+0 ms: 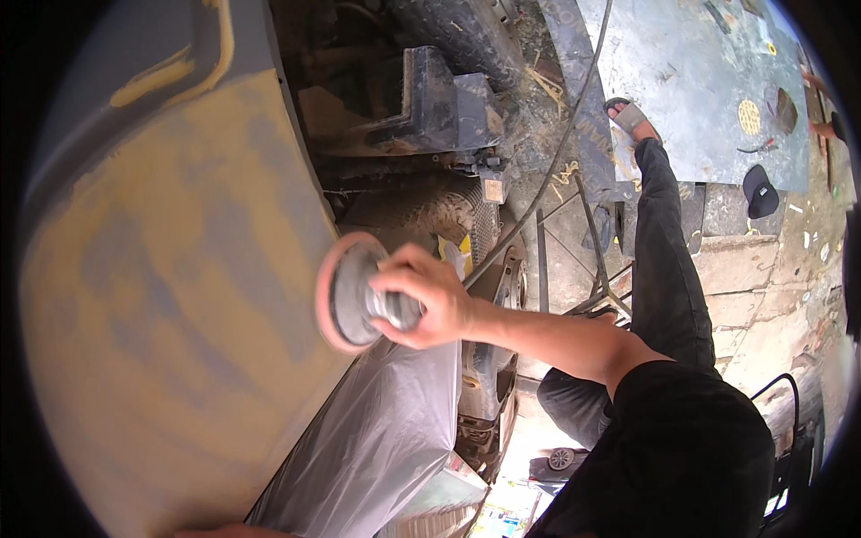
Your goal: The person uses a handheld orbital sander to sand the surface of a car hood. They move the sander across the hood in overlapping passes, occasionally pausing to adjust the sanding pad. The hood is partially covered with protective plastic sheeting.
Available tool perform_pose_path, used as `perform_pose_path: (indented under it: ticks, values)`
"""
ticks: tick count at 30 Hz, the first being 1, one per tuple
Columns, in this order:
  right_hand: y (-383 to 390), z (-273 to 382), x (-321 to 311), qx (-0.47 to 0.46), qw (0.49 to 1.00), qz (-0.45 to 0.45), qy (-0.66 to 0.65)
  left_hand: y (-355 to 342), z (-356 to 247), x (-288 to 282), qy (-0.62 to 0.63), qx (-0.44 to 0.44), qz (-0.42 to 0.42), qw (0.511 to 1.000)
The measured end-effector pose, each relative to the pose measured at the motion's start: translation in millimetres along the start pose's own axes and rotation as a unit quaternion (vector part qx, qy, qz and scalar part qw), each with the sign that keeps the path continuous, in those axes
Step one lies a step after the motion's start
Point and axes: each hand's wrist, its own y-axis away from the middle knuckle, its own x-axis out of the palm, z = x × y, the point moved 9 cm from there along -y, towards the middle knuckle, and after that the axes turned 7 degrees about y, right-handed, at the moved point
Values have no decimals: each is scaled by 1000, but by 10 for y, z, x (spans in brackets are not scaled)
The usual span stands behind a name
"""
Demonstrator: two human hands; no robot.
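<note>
Head view: right hand (421, 296), fingers gripping round grey-and-pink sander (352, 291) at right edge of yellow-grey panel (170, 287); left hand (235, 532) cropped, can't tell fingers.

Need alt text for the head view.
A person's right hand holds a round sander at the edge of a panel mottled yellow and grey. Part of the left hand shows at the bottom edge, near translucent plastic sheeting; a dark cap lies at right.

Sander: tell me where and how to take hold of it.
Grip the sander by its rounded grey body, likely best from the picture's right, where the right hand holds it. The body is narrower than the pinkish disc, which faces left toward the panel.
</note>
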Motion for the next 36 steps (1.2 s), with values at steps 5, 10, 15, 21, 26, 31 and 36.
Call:
perform_pose_path:
  ticks: [5,10,15,21,26,31,36]
  values:
    - [-685,17,-117,-9,999,-23,48,29,45,-43,-31,6,-1,999]
    - [-43,374,81,-72,996,43,38,-6,-10,-60,-28,-19,-19,999]
    - [-1552,210,-165,-82,993,-52,65,2,-14,-91,-77,53,-55,994]
    - [-902,576,36,-122,991,42,41,1,-9,-102,-97,68,-42,992]
    - [-1767,34,-209,-24,997,-56,42,17,36,-95,-110,60,-50,991]
    - [-985,650,59,-163,984,57,48,85,249,-195,-78,95,-38,992]
    - [-1776,262,-105,-67,996,-41,36,2,176,-84,-62,101,-12,993]
